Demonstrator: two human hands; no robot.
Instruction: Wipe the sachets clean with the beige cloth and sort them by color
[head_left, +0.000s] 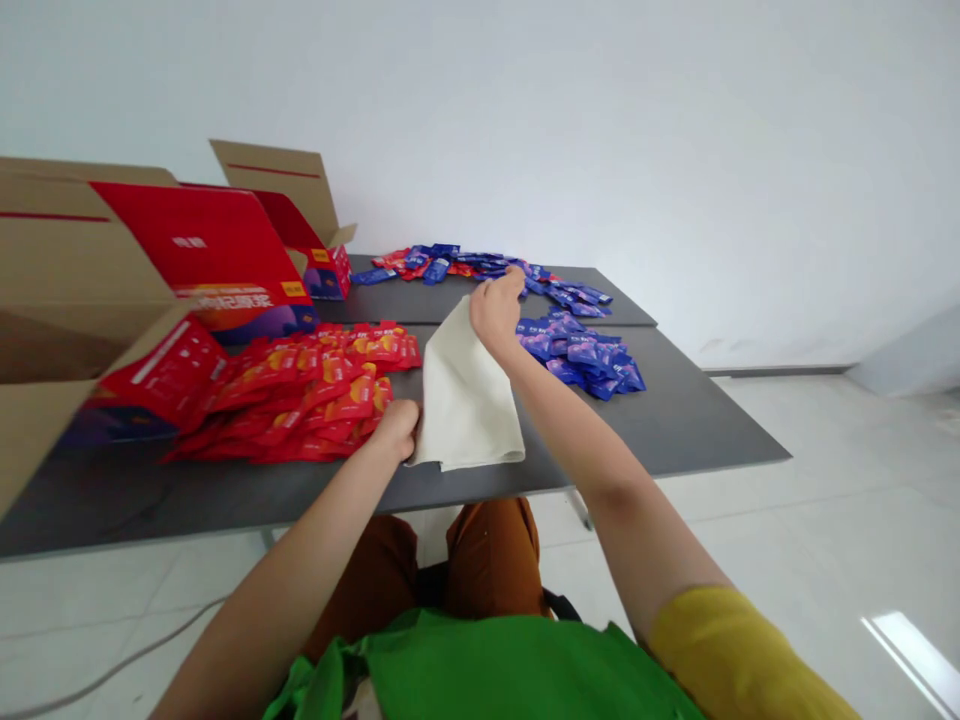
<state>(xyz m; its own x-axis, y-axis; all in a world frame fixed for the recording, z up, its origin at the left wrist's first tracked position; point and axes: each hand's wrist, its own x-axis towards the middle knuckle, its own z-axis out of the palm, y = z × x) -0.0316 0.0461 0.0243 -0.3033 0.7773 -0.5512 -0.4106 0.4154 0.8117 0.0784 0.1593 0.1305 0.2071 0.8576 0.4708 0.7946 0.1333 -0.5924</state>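
Observation:
A plain cream cloth, which may be a bag, lies at a slant over the front middle of the dark table. At its lower left corner, my left hand is closed on the edge with the fingers curled. Over its far end, my right hand is closed, apparently gripping the top edge; its fingertips are partly hidden. Beside my left hand is a heap of red sachets. Blue-purple sachets lie in a pile to the right of the cloth.
Open cardboard cartons with red printed sides stand on the left of the table. A mixed row of blue and red sachets lies along the back near the white wall. A cable runs over the floor.

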